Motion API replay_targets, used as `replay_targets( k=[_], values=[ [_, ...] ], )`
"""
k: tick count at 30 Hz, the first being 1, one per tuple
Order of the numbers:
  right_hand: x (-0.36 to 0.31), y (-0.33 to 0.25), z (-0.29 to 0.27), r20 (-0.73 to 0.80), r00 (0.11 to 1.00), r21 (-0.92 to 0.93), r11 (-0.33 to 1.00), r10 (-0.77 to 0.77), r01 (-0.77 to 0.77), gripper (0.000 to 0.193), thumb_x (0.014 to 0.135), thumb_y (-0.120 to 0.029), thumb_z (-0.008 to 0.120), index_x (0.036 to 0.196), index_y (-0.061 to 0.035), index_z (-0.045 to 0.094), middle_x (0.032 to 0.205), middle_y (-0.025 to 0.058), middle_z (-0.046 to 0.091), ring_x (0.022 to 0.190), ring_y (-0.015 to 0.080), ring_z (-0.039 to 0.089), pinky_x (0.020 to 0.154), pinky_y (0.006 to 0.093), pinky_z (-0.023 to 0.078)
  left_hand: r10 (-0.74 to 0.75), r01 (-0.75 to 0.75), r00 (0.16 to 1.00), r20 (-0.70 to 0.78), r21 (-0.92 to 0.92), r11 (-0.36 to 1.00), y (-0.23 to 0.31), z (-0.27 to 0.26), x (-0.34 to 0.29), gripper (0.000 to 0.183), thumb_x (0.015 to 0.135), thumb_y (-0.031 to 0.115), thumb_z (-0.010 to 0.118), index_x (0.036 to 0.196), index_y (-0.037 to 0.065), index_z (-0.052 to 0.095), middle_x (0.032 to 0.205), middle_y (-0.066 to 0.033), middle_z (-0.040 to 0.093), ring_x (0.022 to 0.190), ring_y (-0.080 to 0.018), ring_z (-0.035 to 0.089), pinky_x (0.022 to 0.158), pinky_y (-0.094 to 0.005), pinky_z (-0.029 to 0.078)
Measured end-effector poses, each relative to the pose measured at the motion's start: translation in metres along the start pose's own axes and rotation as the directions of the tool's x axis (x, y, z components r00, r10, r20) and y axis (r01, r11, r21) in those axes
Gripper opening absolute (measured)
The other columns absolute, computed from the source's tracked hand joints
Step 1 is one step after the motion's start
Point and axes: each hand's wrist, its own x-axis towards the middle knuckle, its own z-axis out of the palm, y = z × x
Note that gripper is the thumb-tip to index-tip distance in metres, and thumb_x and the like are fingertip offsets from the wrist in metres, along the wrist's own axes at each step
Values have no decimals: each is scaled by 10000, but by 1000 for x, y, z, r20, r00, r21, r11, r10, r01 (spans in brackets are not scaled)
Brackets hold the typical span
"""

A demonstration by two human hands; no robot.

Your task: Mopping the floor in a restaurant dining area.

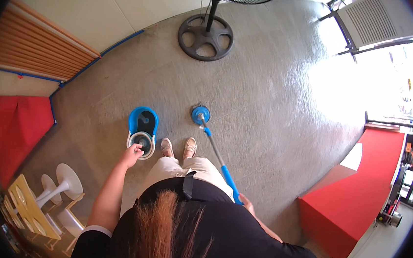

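My right hand (pixel 246 204) is wrapped round the blue grip of a spin mop (pixel 218 155) at my right hip. The mop's pole slants down and forward to a round blue head (pixel 200 114), resting on the floor ahead of my feet. To my left stands a blue mop bucket (pixel 136 117) with a white-rimmed spin basket (pixel 147 156) at its near end. Over that basket reaches my left hand (pixel 134 155), its fingers loosely bent and a little apart, with nothing visible in them. Whether its fingertips touch the basket is unclear.
A black fan base (pixel 204 51) stands ahead on the grey floor (pixel 260 75). Red-covered furniture (pixel 330 228) lines the right side; a red cloth (pixel 17 132) hangs at left. White chairs (pixel 69 182) and a yellow tabletop (pixel 28 206) are behind left. Bright glare covers the far right.
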Motion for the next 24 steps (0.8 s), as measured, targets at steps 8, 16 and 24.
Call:
replay_targets(
  k=[8, 16, 24],
  values=[
    [65, -77, 0, 113, 989, -258, 964, 96, -64, 605, 659, -229, 588, 1222, -275, 371, 969, 168, 567, 897, 316, 551, 741, 389, 442, -89, 78, 992, -90, -124, 989, -39, 4, -46, 308, 755, 175, 587, 1012, 28, 498, 849, -71, 574, 765, -148, 541, 698, -272, 428],
    [248, -251, 39, 86, 977, -318, 924, -194, 212, 635, 667, -248, 625, 1241, -268, 352, 1007, 167, 559, 904, 293, 557, 743, 369, 451, -328, 309, 939, -102, -164, 937, -89, 17, -144, 338, 745, 173, 591, 1029, 21, 491, 874, -74, 561, 790, -148, 529, 717, -268, 426],
    [273, -381, 35, 144, 968, -129, 966, -207, 226, 486, 696, -136, 490, 1179, -136, 435, 918, 170, 584, 705, 281, 604, 595, 358, 496, -292, 274, 945, -145, -135, 952, -115, -7, -176, 352, 740, 189, 593, 1032, 22, 491, 882, -82, 556, 798, -156, 528, 729, -278, 423]
  ],
)
